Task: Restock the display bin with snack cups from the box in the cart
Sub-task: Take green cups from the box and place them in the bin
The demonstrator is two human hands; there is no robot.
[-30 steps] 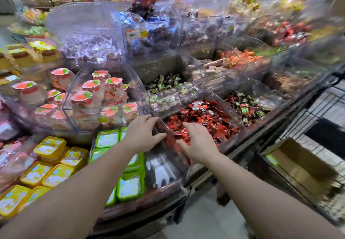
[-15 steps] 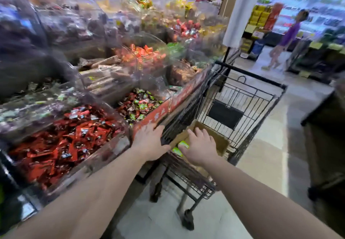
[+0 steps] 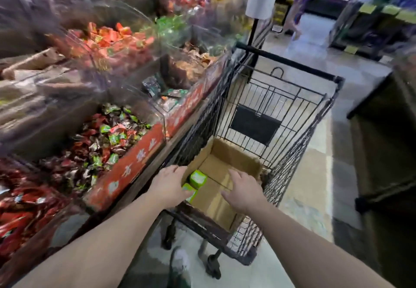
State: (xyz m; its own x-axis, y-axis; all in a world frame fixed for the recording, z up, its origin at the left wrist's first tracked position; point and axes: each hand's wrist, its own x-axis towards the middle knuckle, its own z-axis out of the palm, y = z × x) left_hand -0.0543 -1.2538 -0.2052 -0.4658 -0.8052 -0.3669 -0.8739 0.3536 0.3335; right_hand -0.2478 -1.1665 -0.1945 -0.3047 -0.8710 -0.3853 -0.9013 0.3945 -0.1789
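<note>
Both my hands, left hand (image 3: 167,187) and right hand (image 3: 244,192), reach spread and empty into the box (image 3: 227,152) because two green snack cups (image 3: 197,179) sit near-left.

Reached forward and down with both bare arms; left hand (image 3: 169,186) and right hand (image 3: 244,192) palm-down, fingers straight, holding nothing.

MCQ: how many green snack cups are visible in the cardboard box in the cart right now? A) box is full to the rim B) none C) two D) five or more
C: only two green snack cups show in the cardboard box, at its left side by the left hand; the rest of the visible floor is bare cardboard.
</note>
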